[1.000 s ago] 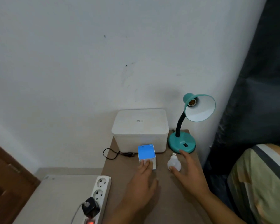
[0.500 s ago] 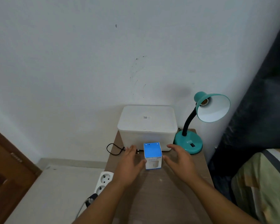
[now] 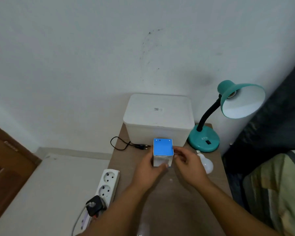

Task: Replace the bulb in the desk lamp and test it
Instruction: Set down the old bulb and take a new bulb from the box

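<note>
Both hands, left hand (image 3: 147, 169) and right hand (image 3: 188, 165), closed fingers around the light, crushable bulb box (image 3: 163, 152), seemingly unopened, bare bulb (image 3: 205, 163) at three o'clock

The teal desk lamp (image 3: 203, 139), beyond the right hand (image 3: 188, 165), carries raised letters on its base that look like "ATN", though blur leaves them uncertain. The white storage box (image 3: 158, 120) beyond both hands bears a small code sticker, too small to read.
</note>
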Demonstrator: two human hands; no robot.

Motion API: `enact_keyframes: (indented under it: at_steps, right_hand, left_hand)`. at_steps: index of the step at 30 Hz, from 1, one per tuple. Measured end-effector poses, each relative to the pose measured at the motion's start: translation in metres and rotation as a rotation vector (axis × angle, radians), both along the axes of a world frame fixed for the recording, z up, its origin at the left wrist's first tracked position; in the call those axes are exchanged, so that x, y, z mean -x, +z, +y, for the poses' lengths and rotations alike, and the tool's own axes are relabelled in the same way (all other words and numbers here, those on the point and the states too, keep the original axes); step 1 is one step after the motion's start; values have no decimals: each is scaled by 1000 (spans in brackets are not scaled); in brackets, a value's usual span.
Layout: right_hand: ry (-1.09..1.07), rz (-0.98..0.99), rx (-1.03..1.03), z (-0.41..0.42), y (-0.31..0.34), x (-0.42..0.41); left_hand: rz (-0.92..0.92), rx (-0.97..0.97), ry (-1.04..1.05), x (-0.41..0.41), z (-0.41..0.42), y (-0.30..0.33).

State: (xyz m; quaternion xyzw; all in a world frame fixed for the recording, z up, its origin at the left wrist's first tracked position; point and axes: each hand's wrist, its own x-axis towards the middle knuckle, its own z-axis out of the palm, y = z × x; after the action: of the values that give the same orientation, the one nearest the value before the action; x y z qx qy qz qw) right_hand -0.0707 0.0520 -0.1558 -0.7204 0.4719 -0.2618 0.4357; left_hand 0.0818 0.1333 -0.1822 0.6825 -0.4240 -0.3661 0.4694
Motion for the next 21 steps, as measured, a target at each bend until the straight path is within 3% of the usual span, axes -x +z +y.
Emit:
enact_keyframes:
  at_steps: [10, 21]
  right_hand:
    - [32, -91, -32, 2, 1, 5]
    - [56, -52, -23, -7, -2, 3]
  left_hand:
    - [60, 99, 143, 9, -6, -10]
    - [166, 99, 193, 5, -13, -15]
